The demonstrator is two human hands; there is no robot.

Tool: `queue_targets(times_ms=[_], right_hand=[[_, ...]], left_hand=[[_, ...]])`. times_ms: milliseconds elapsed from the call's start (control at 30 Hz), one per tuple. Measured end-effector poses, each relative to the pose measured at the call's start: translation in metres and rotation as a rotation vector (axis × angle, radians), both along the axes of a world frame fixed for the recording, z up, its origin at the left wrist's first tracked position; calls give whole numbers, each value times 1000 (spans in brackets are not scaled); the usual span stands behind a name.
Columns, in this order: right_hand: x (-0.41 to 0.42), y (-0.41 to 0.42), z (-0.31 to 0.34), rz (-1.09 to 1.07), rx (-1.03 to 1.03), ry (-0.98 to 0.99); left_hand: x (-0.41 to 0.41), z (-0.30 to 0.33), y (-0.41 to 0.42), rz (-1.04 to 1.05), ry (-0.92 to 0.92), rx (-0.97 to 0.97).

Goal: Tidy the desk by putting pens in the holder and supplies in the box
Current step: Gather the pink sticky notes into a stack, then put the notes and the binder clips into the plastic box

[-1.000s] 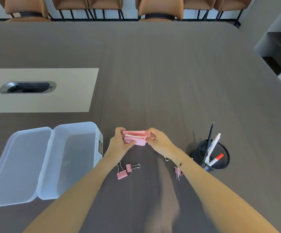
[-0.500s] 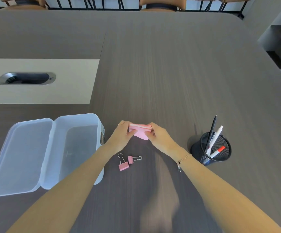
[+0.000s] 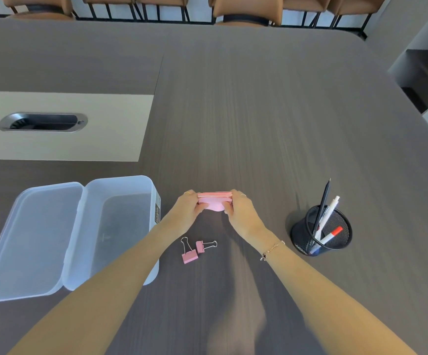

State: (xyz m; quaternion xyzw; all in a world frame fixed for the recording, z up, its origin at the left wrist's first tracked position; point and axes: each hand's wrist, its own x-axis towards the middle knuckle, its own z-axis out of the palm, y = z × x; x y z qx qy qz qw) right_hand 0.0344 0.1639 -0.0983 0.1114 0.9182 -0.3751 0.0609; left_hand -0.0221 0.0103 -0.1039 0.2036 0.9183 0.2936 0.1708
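**Both hands squaring up the pink pads**

Both hands are closed on one small stack of pink sticky-note pads (image 3: 215,201): my left hand (image 3: 191,210) pinches its left end, my right hand (image 3: 238,212) its right end, fingers curled around the edges and thumbs under the near side. I can't tell whether the stack rests on the desk (image 3: 259,111) or sits just above it. It is near the middle of the desk's near half, between the open clear box (image 3: 120,226) on the left and the black mesh holder (image 3: 321,233) on the right.

My worry is the stack itself: it reads as several loose pads, so letting go with one hand to carry it could fan them out or drop one short of the box. The box's near right corner is under my left forearm, so a careless swing could nudge it.

Two pink binder clips (image 3: 197,249) lie touching just behind my wrists, toward the near edge. Pens (image 3: 327,216) already stand in the holder.
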Motion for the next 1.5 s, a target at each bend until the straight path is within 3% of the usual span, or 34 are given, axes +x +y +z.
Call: queue_targets(times_ms=[100, 167, 267, 400, 533, 667, 1033, 1267, 1333, 1400, 1467, 1500], right_hand=[[4, 2, -7, -4, -29, -57], [4, 2, 2, -69, -157, -29], [0, -1, 32, -118, -361, 33], [-9, -7, 71, -103, -442, 74], [-11, -6, 82, -121, -455, 56], [-2, -4, 72, -147, -428, 19], [29, 20, 24, -134, -259, -123], [39, 36, 16, -178, -98, -122], [38, 45, 20, -157, -10, -112], [36, 53, 21, -112, 109, -105], [34, 57, 21, -44, 175, -135], [35, 58, 21, 2, 191, -156]], left_hand=[[2, -2, 0, -3, -32, 0], [1, 8, 1, 26, -24, 85], [-1, 44, -10, 81, -51, 215], [-15, 98, -65, 246, -122, 300], [-26, 106, -130, 353, -164, 123], [-20, 76, -151, 426, -204, -73], [-16, 14, -133, 368, -371, -204], [-19, 49, -125, 481, -42, -495], [-25, 82, -105, 412, 142, -394], [-19, 111, -77, 217, 265, -202], [0, 121, -47, -38, 201, -82], [10, 115, -36, -155, 145, -114]])
